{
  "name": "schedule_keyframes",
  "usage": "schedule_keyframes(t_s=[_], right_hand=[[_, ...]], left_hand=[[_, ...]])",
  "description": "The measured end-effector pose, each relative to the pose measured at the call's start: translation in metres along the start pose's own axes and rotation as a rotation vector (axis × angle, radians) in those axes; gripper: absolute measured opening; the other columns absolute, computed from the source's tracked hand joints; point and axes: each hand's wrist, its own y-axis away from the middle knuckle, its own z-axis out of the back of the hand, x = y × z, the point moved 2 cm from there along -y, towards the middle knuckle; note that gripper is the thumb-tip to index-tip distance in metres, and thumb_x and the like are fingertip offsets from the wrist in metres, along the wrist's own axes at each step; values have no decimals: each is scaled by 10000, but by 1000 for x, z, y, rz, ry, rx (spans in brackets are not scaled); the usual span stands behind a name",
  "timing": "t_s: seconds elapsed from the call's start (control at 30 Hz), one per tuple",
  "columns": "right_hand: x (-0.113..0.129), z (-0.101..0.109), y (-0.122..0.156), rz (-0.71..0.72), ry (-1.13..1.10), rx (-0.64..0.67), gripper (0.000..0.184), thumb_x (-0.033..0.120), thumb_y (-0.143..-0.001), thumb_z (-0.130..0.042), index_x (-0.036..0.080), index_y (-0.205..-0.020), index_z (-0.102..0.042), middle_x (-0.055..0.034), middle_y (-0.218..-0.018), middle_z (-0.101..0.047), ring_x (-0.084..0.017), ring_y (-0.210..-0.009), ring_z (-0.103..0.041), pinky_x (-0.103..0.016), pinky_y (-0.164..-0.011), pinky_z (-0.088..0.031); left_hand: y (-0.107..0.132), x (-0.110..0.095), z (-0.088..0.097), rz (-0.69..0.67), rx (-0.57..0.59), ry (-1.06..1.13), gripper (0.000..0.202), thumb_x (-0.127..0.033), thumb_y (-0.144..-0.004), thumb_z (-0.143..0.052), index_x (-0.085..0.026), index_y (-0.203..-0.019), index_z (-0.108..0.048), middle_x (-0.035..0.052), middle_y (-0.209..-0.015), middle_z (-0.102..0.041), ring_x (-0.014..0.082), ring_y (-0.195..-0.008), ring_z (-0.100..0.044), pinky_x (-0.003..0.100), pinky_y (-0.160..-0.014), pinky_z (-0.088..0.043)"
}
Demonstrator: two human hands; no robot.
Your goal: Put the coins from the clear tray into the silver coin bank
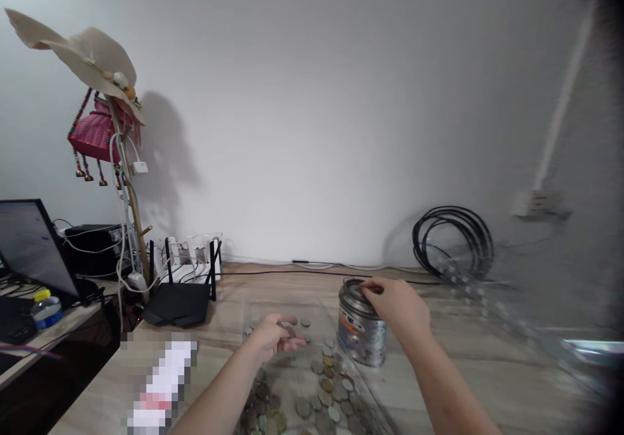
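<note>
My right hand (397,308) rests on top of a shiny metal tin (361,331), its fingertips pinched over the lid; what they hold is too small to make out. My left hand (275,335) hovers with curled fingers over a clear plastic sheet or tray (312,383) strewn with several coins (326,389), and seems to pinch a coin. Both forearms reach in from the bottom edge over a light wooden table (487,376).
A black router (178,298) and a white power strip (188,256) sit at the left back. A stand with a hat (82,54) and a pink bag (95,132) rises at left, beside a laptop (29,246). A coiled black cable (453,240) leans at the wall.
</note>
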Motion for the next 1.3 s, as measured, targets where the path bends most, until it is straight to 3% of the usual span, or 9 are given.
schedule_keyframes(t_s=[0.13,0.33,0.47,0.53,0.6,0.73,0.97,1.2,1.3], right_hand=[[31,-5,17,209,-49,-228,294,347,-734,-396,208,-853,-626,-52,-840,-628,-190,-815,-510,-276,-666,-362],[82,-64,59,520,-302,422,250,281,-720,-415,223,-810,-641,-18,-791,-643,-142,-719,-541,-238,-669,-380],[90,-81,70,519,-392,595,241,211,-669,-445,220,-805,-645,-8,-757,-652,-132,-675,-550,-219,-629,-381],[85,-70,64,460,-366,531,216,210,-665,-441,207,-745,-642,-13,-716,-646,-134,-661,-547,-219,-614,-378],[75,-47,52,374,-266,303,219,245,-693,-424,209,-748,-633,-25,-743,-635,-147,-713,-543,-232,-629,-370],[42,-1,26,116,17,-130,252,329,-721,-410,237,-796,-632,-57,-815,-602,-181,-805,-516,-249,-581,-334],[5,-2,6,-36,99,14,222,339,-668,-452,259,-713,-655,-57,-747,-616,-186,-683,-526,-244,-484,-285],[32,-6,18,293,4,-269,285,314,-738,-401,179,-829,-634,-84,-820,-630,-217,-839,-509,-320,-720,-356],[60,-26,37,459,-237,4,274,319,-748,-403,181,-828,-626,-60,-818,-637,-167,-771,-537,-268,-717,-381]], left_hand=[[1,-3,-1,-36,-31,79,452,-63,-644,-526,-83,-1082,-417,124,-800,-624,187,-772,-613,173,-521,-418],[-4,0,1,17,85,125,279,-90,-704,-461,-97,-982,-483,87,-777,-622,132,-647,-613,173,-513,-407],[-4,1,0,25,164,167,188,-124,-713,-470,-100,-886,-541,55,-726,-615,80,-532,-573,193,-569,-420],[-3,1,0,41,219,196,231,-162,-724,-466,-99,-937,-526,88,-770,-621,122,-631,-603,213,-611,-424],[-2,0,2,46,235,231,284,-168,-721,-456,-85,-990,-494,128,-825,-620,171,-743,-611,240,-660,-425],[-5,-2,9,73,65,315,301,-114,-685,-441,-65,-981,-462,128,-816,-618,180,-764,-610,237,-698,-421],[-4,-2,4,122,59,315,222,-208,-717,-432,-87,-890,-501,114,-801,-607,171,-725,-601,260,-693,-424],[-1,-7,7,77,188,480,509,-481,-748,-341,-53,-995,-459,172,-867,-574,237,-823,-567,335,-743,-384],[2,-9,4,44,319,550,589,-574,-715,-353,-71,-995,-477,170,-889,-567,253,-853,-550,357,-767,-358]])
